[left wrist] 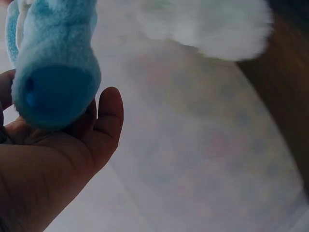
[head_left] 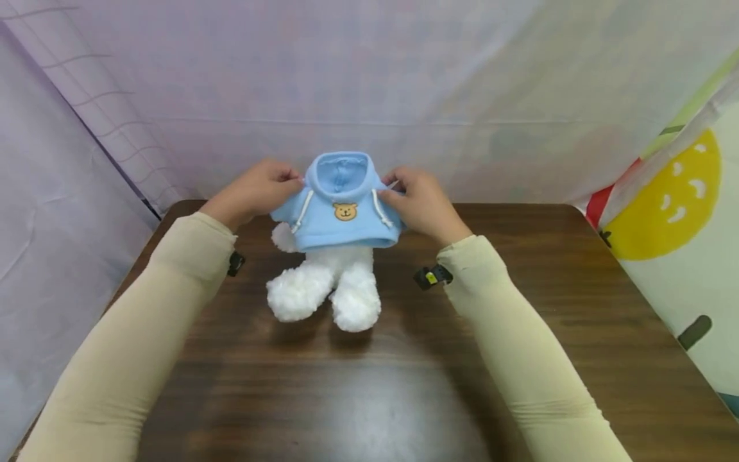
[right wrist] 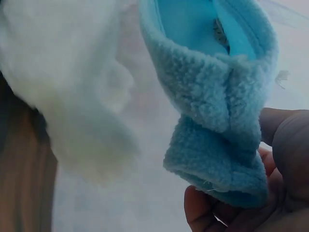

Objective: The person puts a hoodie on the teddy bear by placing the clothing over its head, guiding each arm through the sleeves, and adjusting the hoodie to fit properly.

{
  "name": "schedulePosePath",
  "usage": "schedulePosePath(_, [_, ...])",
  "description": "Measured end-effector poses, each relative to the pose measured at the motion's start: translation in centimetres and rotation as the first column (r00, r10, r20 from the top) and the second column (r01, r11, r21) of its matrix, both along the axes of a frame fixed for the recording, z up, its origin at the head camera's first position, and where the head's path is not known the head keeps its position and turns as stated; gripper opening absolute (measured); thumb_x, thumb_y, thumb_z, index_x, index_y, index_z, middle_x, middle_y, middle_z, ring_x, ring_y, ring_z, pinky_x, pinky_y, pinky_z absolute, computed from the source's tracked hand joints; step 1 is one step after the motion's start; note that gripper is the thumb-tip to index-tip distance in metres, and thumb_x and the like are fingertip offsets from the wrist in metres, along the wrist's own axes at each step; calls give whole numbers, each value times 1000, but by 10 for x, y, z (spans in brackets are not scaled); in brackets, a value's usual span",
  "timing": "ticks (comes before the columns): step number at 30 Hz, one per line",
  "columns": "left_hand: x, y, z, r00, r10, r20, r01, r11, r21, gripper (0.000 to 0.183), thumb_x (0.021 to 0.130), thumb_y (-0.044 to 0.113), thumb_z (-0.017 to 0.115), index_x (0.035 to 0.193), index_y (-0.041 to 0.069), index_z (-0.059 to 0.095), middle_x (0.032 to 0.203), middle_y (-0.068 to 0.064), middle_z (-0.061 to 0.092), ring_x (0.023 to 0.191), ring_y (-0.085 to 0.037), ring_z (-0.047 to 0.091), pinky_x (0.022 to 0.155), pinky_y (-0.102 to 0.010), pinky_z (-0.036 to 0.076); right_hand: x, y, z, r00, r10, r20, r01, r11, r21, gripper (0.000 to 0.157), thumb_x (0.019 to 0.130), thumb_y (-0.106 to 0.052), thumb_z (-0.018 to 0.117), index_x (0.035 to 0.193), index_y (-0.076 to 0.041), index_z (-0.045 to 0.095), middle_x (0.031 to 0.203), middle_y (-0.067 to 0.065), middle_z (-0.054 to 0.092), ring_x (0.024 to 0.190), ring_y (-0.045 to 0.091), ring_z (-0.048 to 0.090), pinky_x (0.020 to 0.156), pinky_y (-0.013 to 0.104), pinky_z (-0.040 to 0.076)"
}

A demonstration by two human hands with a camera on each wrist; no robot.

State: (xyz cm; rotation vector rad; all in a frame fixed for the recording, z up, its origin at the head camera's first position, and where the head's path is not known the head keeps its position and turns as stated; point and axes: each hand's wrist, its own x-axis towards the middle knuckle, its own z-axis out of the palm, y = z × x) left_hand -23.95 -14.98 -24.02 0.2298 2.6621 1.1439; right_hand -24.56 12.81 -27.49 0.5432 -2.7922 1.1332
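Observation:
Both hands hold up a small light-blue hoodie [head_left: 323, 232] with a bear-face patch and white drawstrings. My left hand [head_left: 260, 190] pinches it at one shoulder, and my right hand [head_left: 420, 200] pinches the other. In the left wrist view a sleeve opening [left wrist: 58, 96] faces the camera above the palm. The right wrist view looks into the hoodie's open hem [right wrist: 203, 63], with the other sleeve beside the fingers. Behind the garment is a white plush toy [head_left: 356, 298], its legs toward me. The hoodie hides its upper body; one rounded white part [head_left: 284, 237] shows at the left.
A dark brown wooden table [head_left: 548, 308] lies under the toy. Pale fabric curtain [head_left: 369, 83] hangs along the back edge and at the left. On the right, a white cloth bears a yellow fruit print [head_left: 664, 205].

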Motion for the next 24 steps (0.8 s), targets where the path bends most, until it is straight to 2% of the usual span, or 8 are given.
schedulePosePath(4, [-4, -11, -23, 998, 50, 27, -51, 998, 45, 32, 106, 27, 45, 115, 1, 62, 110, -15, 58, 92, -25, 54, 73, -35, 49, -4, -12, -16, 999, 14, 31, -13, 1000, -13, 21, 99, -26, 60, 110, -9, 65, 97, 6, 67, 78, 20, 64, 61, 34, 54])
schedulePosePath(6, [-6, -13, -36, 998, 59, 38, -60, 997, 41, 34, 106, 28, 45, 119, 1, 61, 113, -16, 58, 94, -26, 54, 74, -36, 49, -5, -13, -25, 998, 20, 57, -18, 999, -29, 21, 98, -25, 61, 110, -8, 65, 100, 7, 67, 81, 20, 63, 63, 33, 54])
schedulePosePath(11, [-6, -17, -64, 993, 78, 91, -85, 993, 77, 44, 103, 37, 49, 129, 3, 55, 123, -16, 56, 104, -29, 55, 84, -43, 50, -7, -5, -44, 992, 11, 126, -6, 999, -35, 24, 96, -28, 63, 109, -8, 65, 99, 6, 65, 83, 22, 60, 68, 35, 52])
schedulePosePath(14, [-3, -23, -74, 991, 78, 106, -89, 990, 110, 53, 100, 43, 54, 135, 3, 52, 129, -16, 54, 112, -31, 53, 93, -48, 47, -7, 2, -51, 986, 1, 166, 0, 1000, -6, 29, 97, -38, 61, 109, -11, 63, 97, 6, 63, 83, 23, 59, 69, 38, 50])
schedulePosePath(18, [-1, -29, -81, 990, 10, 142, -24, 995, 99, 61, 97, 49, 58, 139, 5, 50, 135, -15, 51, 122, -32, 48, 102, -53, 39, -6, 10, -57, 980, -20, 200, 13, 999, 32, 38, 97, -48, 57, 114, -14, 61, 98, 5, 63, 84, 23, 59, 70, 39, 49])
schedulePosePath(20, [1, -29, -85, 988, -24, 153, 9, 995, 96, 58, 97, 47, 59, 137, 5, 52, 133, -15, 53, 121, -32, 48, 103, -53, 38, -4, 12, -59, 979, -31, 201, 24, 999, 38, 41, 97, -49, 57, 117, -13, 61, 99, 5, 64, 84, 23, 59, 71, 39, 49])
schedulePosePath(24, [6, -22, -91, 991, -25, 133, 12, 995, 97, 45, 98, 40, 60, 125, 4, 59, 117, -13, 60, 109, -29, 53, 94, -48, 44, -1, 15, -61, 982, -39, 185, 35, 999, 25, 39, 98, -45, 58, 117, -11, 63, 96, 6, 65, 81, 23, 60, 69, 38, 50])
